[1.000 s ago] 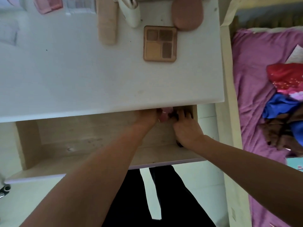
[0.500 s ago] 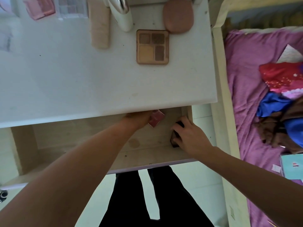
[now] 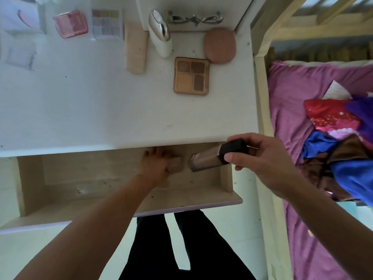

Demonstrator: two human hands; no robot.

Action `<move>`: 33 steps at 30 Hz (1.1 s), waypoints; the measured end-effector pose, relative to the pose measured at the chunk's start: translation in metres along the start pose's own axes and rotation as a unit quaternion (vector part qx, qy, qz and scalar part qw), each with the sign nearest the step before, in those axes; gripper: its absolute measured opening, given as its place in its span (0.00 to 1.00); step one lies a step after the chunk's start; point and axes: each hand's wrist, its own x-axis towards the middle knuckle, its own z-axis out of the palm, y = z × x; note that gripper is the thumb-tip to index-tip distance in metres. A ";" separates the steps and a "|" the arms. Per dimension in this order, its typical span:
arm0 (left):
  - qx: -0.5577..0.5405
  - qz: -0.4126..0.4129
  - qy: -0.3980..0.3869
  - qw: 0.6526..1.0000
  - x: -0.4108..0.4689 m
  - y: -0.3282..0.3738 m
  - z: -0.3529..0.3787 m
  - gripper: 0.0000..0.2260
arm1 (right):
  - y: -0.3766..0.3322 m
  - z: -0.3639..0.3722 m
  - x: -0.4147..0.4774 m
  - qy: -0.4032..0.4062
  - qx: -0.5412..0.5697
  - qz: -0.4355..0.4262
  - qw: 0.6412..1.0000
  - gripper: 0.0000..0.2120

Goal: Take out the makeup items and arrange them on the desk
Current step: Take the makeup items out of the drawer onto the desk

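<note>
Head view: a pale wooden drawer stands open beneath the white desk. Inside it, the left hand curls its fingers round a small beige square compact. Above the drawer's right end, the right hand pinches the black cap of a brown glass bottle. 1 brown 4-pan eyeshadow palette lies on the desk.

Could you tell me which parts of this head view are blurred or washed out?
Head view: the left hand and the compact beside it are blurred; the bottle held by the right hand is sharper; the far-left corner of the desk is washed out.
</note>
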 end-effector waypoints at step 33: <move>-0.694 -0.243 0.087 0.672 -0.133 -0.126 -0.139 0.04 | -0.215 0.194 0.165 -0.057 -0.491 -0.252 0.832 0.15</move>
